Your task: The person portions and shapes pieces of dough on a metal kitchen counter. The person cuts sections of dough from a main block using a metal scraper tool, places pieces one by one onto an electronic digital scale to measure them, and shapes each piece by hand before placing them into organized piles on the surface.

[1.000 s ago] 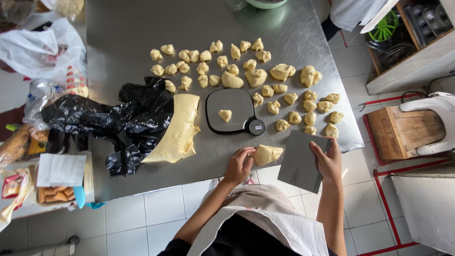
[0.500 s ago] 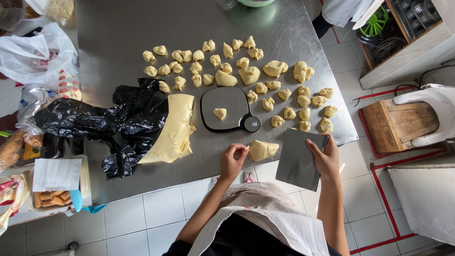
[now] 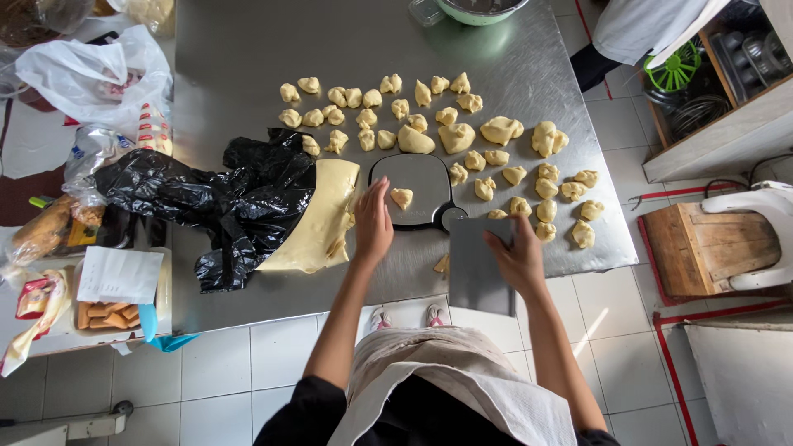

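Note:
My left hand (image 3: 373,223) reaches out flat, fingers apart, between the big slab of yellow dough (image 3: 318,221) and the small black kitchen scale (image 3: 417,190). One small dough piece (image 3: 402,197) lies on the scale. My right hand (image 3: 519,258) grips a grey metal dough scraper (image 3: 479,268), held over the front edge of the steel table (image 3: 330,49). Under the scraper a lump of dough (image 3: 443,263) barely shows. Several small dough pieces (image 3: 462,124) lie in rows behind and to the right of the scale.
A crumpled black plastic bag (image 3: 211,194) lies under the slab's left side. White bags (image 3: 91,74) and packets crowd the left; a tray with paper (image 3: 116,285) sits at front left. A green bowl (image 3: 475,8) stands at the back. A wooden crate (image 3: 702,248) is on the floor, right.
My left hand has left the dough lump at the table edge and moved up toward the scale and slab. The scraper in my right hand shifted left over that lump.

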